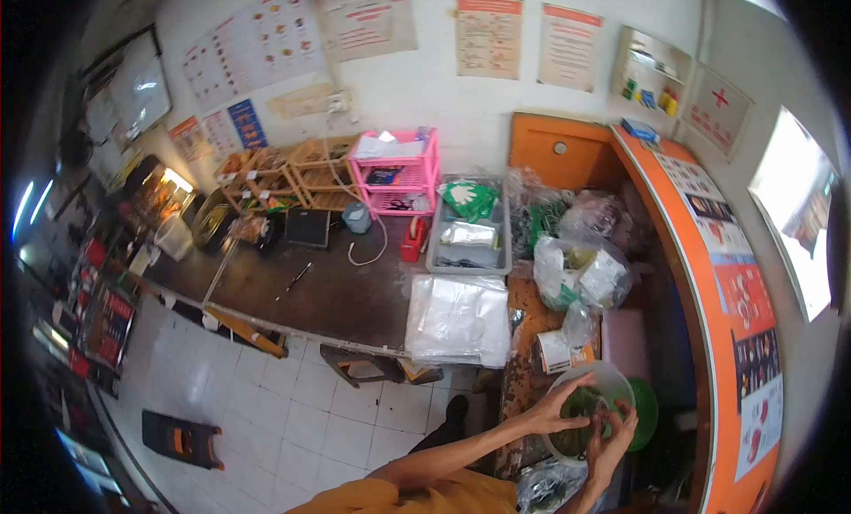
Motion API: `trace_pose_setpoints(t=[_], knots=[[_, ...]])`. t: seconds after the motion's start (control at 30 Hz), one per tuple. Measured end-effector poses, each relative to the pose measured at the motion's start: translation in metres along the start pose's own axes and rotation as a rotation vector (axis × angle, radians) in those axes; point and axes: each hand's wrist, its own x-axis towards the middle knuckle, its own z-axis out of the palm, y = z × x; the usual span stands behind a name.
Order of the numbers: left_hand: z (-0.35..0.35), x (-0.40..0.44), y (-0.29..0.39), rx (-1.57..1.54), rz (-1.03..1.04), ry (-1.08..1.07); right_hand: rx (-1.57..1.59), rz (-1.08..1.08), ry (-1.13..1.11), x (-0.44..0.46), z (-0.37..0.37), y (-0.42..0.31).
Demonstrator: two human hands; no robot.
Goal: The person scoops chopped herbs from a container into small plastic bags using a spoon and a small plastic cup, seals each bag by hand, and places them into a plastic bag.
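My left hand (557, 409) reaches over the rim of a round translucent tub (620, 383) at the lower right, its thumb and fingers apart. Opposite it, my right hand (612, 439) is over the tub with its fingers curled in; a small, shiny, clear thing shows by the fingertips, too blurred to name. Inside the tub lies dark green, leafy-looking stuff (572, 439), partly hidden by both hands. A green round container (644, 415) stands against the tub's right side.
Left of the tub are a stack of clear plastic bags (456, 317) and a grey bin (468, 258). Filled plastic bags (581, 270) lie behind it. An orange-edged counter (722, 337) runs along the right. A black-and-orange stool (182, 439) stands on the tiled floor.
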Motion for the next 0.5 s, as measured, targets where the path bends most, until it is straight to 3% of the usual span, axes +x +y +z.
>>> trace_pose_setpoints(t=[0.13, 0.17, 0.27, 0.3, 0.4, 0.43, 0.5], knots=[[-0.04, -0.011, 0.036, -0.177, -0.313, -0.167, 0.177, 0.006, -0.246, -0.003, -0.015, -0.018], [-0.044, -0.021, 0.034, -0.186, -0.25, -0.105, 0.223, 0.006, -0.304, -0.003, -0.016, -0.019], [-0.057, -0.046, 0.046, -0.33, -0.355, -0.001, 0.35, -0.262, -0.302, 0.002, -0.011, -0.031], [-0.059, -0.054, 0.048, -0.396, -0.358, 0.059, 0.416, -0.264, -0.323, 0.003, -0.003, -0.033], [-0.065, -0.067, 0.076, -0.422, -0.203, 0.301, 0.822, -0.308, -0.352, 0.0, 0.035, -0.042], [-0.066, -0.072, 0.077, -0.484, -0.197, 0.316, 0.562, -0.199, -0.451, -0.002, 0.033, -0.045], [-0.081, -0.083, 0.084, -0.38, -0.216, 0.343, 0.596, -0.22, -0.483, -0.006, 0.039, -0.071]])
